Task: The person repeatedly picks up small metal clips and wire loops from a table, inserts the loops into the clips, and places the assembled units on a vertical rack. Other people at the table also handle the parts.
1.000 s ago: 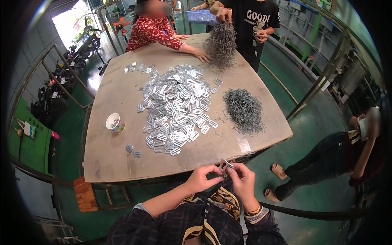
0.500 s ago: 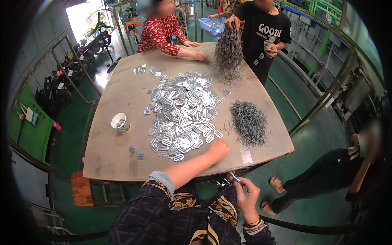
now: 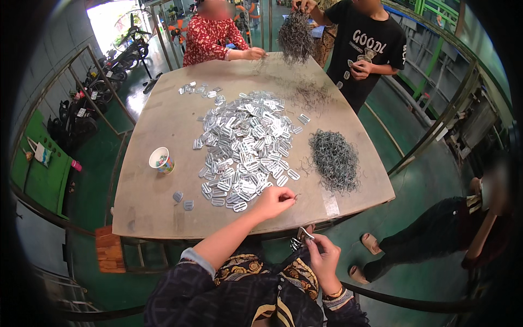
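My left hand (image 3: 277, 202) is over the table's near edge, thumb and fingers pinched on a small thin wire hook (image 3: 297, 197). Below the edge, my right hand (image 3: 324, 256) grips a silver metal buckle (image 3: 306, 233) between thumb and fingers. Several shiny metal pieces (image 3: 296, 243) hang beside that buckle; how they are joined I cannot make out. Just beyond my left hand lies a large heap of flat, slotted silver buckles (image 3: 245, 143). To its right is a tangled pile of grey wire hooks (image 3: 334, 162).
A paper cup (image 3: 162, 161) with small colored bits stands at the table's left. Two loose buckles (image 3: 183, 200) lie near it. Across the table (image 3: 147, 215), a person in red (image 3: 212, 41) holds wires; another in black (image 3: 362, 49) lifts a wire clump (image 3: 296, 38). Someone stands at the right.
My left hand has come back from near the wire pile, now pinching a hook. The right hand has shifted slightly. The person in black has raised the wire clump away across the table.
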Demonstrator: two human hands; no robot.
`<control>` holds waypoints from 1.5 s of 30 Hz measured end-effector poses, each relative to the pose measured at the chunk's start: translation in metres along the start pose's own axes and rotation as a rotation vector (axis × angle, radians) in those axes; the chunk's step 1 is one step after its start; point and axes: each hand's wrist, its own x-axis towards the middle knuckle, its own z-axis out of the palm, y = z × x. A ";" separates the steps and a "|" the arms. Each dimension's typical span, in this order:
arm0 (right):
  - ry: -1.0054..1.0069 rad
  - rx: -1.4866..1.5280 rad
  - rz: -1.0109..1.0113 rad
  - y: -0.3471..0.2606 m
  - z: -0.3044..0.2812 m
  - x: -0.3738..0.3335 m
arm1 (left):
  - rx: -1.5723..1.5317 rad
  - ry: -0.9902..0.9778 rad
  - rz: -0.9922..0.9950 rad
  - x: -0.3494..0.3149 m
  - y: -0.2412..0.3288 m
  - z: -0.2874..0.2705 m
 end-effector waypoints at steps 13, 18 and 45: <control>-0.062 0.043 -0.006 -0.005 0.024 0.001 | -0.260 -0.102 0.122 -0.087 0.060 -0.016; -0.089 0.028 -0.015 -0.011 0.027 0.001 | -0.204 -0.100 0.226 -0.090 0.058 -0.018; -0.188 -0.581 -0.208 0.113 0.076 0.241 | -0.141 -0.173 0.413 -0.106 0.040 -0.007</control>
